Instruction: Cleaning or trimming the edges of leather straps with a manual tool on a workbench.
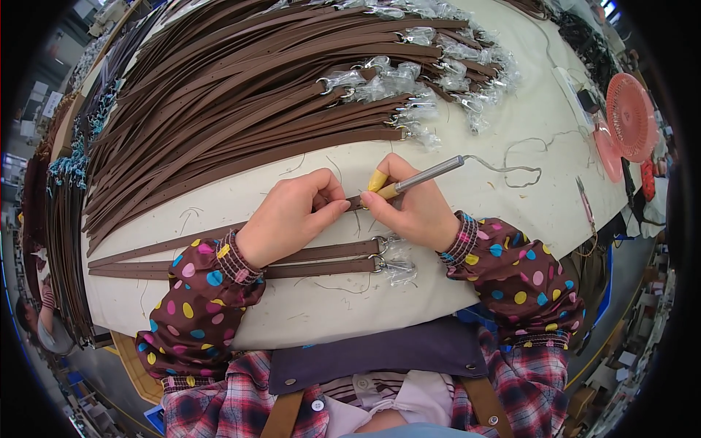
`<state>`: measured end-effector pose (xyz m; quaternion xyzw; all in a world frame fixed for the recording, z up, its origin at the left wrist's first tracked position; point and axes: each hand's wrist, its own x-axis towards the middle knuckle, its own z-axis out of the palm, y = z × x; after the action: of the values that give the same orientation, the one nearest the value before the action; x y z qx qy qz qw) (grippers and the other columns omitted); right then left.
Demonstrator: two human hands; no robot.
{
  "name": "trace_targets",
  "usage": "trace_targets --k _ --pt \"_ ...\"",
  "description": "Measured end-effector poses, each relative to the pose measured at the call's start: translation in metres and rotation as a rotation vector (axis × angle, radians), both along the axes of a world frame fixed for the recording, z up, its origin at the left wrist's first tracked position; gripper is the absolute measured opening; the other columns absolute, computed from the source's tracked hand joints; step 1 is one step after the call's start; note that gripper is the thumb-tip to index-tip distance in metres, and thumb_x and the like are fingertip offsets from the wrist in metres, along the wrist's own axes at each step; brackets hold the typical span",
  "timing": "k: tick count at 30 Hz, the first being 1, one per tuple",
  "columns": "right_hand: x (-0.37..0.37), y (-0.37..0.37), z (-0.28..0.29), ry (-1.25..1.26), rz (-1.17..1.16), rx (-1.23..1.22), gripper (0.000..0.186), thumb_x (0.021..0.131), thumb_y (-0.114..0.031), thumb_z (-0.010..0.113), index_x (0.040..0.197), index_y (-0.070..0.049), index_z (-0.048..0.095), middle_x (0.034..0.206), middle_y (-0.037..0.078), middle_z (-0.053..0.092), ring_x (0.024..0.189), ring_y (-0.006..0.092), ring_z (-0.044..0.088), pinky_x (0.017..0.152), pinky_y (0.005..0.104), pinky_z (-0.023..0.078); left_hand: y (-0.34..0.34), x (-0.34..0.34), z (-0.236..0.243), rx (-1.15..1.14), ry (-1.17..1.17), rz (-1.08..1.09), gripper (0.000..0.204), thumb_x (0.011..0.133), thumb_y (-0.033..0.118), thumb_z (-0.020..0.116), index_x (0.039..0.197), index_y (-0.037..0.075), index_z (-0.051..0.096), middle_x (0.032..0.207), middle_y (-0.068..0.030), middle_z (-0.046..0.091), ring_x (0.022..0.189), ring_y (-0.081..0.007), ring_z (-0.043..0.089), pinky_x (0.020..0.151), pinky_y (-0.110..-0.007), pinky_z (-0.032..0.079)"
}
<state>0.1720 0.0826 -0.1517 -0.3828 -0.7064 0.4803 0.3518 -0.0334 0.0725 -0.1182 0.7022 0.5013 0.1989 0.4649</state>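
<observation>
My left hand (286, 213) pinches a brown leather strap (197, 239) near its end, thumb and forefinger together. The strap's long part runs off to the left across the table. My right hand (418, 213) is closed around a corded pen-shaped tool (436, 171) with a silver handle, its cord trailing from the back end. Yellow wrapping covers one right fingertip, which is close to the strap's end. The tool's tip is too small to make out. Two more brown straps (328, 267) with metal clasps lie just nearer to me, their clasps partly in clear plastic.
A big pile of brown straps (241, 95) with plastic-wrapped clasps (394, 77) covers the far left and middle of the white table (467, 175). At the right stand a pink fan (631, 117) and thread snips (585, 201). Dark straps (69, 241) hang at the left edge.
</observation>
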Motion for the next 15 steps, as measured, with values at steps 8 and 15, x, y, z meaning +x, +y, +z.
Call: trace_targets --k 8,15 --pt "-0.0017 -0.0003 -0.0011 0.124 -0.062 -0.001 0.020 0.083 -0.009 0.065 0.083 -0.003 0.046 0.066 0.002 0.053 0.057 0.0069 0.048 0.050 0.0228 0.039 0.0014 -0.0023 -0.0039 -0.152 -0.061 0.044 0.013 0.090 0.012 0.060 0.088 0.001 0.052 0.075 -0.0005 0.056 0.063 -0.0054 0.052 0.053 -0.021 0.046" --pt "-0.0024 0.0010 -0.0008 0.063 -0.053 -0.004 0.020 0.083 -0.009 0.065 0.083 -0.003 0.046 0.067 0.001 0.052 0.057 0.0057 0.046 0.050 0.0217 0.038 0.0020 -0.0016 -0.0034 -0.205 -0.099 0.067 0.014 0.091 0.013 0.059 0.089 0.002 0.051 0.079 -0.0006 0.056 0.064 -0.0051 0.051 0.053 -0.020 0.047"
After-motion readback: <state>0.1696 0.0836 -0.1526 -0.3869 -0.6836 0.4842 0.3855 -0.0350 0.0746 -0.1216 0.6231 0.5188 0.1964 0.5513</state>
